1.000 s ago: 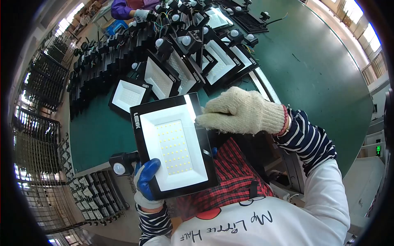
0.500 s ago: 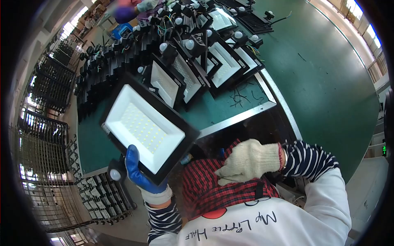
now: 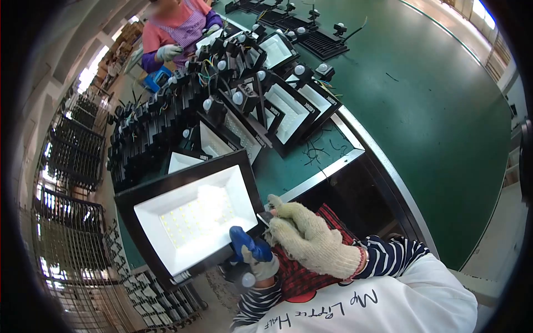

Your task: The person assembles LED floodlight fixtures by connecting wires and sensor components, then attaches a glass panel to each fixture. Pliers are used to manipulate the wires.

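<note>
My left hand [image 3: 254, 254], in a blue-coated glove, grips a black-framed floodlight [image 3: 189, 213] by its lower right edge. The lamp's white face with rows of yellow LEDs is turned up toward me, and a sensor with a white dome [image 3: 248, 279] hangs beneath my wrist. My right hand [image 3: 311, 236], in a cream knitted glove, is closed around a small dark tool [image 3: 265, 218] with a metal edge, close to the lamp's right side. Most of the tool is hidden by the fingers.
Many floodlights with dome sensors [image 3: 288, 111] are piled on the green table [image 3: 422, 127]. Cut wire bits [image 3: 315, 152] lie near its metal edge. Across the pile, a co-worker [image 3: 177, 33] in gloves handles a lamp. Racks [image 3: 72, 211] stand at the left.
The floodlight has turned and come lower, its face now more level. My right hand has moved left to the lamp's edge, and a tool shows in it. More of the co-worker is visible.
</note>
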Demonstrator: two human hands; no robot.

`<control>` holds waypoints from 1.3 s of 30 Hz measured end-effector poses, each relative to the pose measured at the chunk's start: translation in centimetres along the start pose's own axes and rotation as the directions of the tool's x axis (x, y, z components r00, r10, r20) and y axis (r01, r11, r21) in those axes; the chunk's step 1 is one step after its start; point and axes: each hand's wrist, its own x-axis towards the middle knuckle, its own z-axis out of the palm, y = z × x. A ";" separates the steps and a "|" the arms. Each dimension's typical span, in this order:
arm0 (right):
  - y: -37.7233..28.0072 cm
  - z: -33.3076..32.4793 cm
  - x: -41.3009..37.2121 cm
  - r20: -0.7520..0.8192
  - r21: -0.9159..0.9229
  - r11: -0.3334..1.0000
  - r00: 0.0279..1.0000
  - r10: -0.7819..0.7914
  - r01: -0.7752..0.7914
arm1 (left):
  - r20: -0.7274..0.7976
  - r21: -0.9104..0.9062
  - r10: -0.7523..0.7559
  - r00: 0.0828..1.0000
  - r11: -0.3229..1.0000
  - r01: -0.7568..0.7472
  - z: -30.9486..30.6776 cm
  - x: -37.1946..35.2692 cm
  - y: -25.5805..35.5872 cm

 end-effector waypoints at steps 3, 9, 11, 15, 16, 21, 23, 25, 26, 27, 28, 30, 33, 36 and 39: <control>0.0 0.4 1.2 -0.154 0.138 0.990 0.988 0.003 0.018 | 0.015 0.035 0.039 0.999 0.999 -0.039 0.7 -0.9 -0.1; -1.5 -0.5 3.5 -0.271 0.270 0.959 0.963 -0.014 0.090 | 0.053 0.100 0.140 0.989 0.984 -0.145 0.0 -1.5 -0.3; -1.4 -1.3 4.3 -0.286 0.262 0.958 0.957 -0.040 0.119 | 0.058 0.150 0.202 0.978 0.966 -0.208 -0.4 -1.7 -0.4; -2.1 -2.5 4.8 -0.271 0.250 0.963 0.962 -0.029 0.099 | 0.078 0.329 0.370 0.926 0.867 -0.375 -0.1 -1.1 -1.1; -2.3 -3.1 4.9 -0.256 0.165 0.979 0.964 -0.076 0.121 | 0.091 0.407 0.419 0.903 0.813 -0.418 0.4 -0.8 -1.6; -0.7 -7.0 6.3 -0.099 -0.272 0.872 0.890 -0.445 0.406 | 0.081 0.480 0.446 0.892 0.766 -0.427 1.1 0.0 -2.2; 0.0 -7.8 6.6 -0.030 -0.355 0.783 0.830 -0.556 0.512 | 0.072 0.459 0.433 0.898 0.786 -0.416 1.0 -0.2 -1.9; -0.3 -8.1 6.9 0.036 -0.430 0.682 0.766 -0.641 0.591 | 0.077 0.408 0.445 0.892 0.803 -0.435 1.1 -0.3 -1.7; -0.6 -8.2 6.8 0.070 -0.464 0.626 0.731 -0.679 0.627 | 0.080 0.372 0.451 0.889 0.814 -0.446 1.1 -0.2 -1.6; -1.1 -8.1 6.6 0.084 -0.504 0.625 0.754 -0.651 0.596 | 0.040 0.261 0.391 0.919 0.884 -0.387 1.3 -0.5 -1.8; -1.8 -7.9 6.3 0.093 -0.543 0.622 0.777 -0.623 0.564 | 0.001 0.143 0.329 0.944 0.935 -0.325 1.4 -0.7 -2.0; -2.7 -7.5 5.9 0.091 -0.582 0.628 0.809 -0.581 0.517 | -0.003 -0.012 0.193 0.981 0.981 -0.193 1.4 -1.4 -1.8; -3.7 -6.6 5.1 0.043 -0.571 0.688 0.854 -0.519 0.448 | 0.069 -0.070 0.065 0.996 0.996 -0.060 1.2 -2.1 -1.1; -2.9 -5.8 5.4 -0.030 -0.486 0.732 0.828 -0.560 0.477 | 0.147 -0.106 -0.025 0.989 0.994 0.041 1.1 -2.7 -0.5; -3.9 -5.1 5.2 -0.081 -0.465 0.759 0.832 -0.548 0.455 | 0.219 -0.137 -0.108 0.970 0.981 0.140 1.0 -3.3 0.0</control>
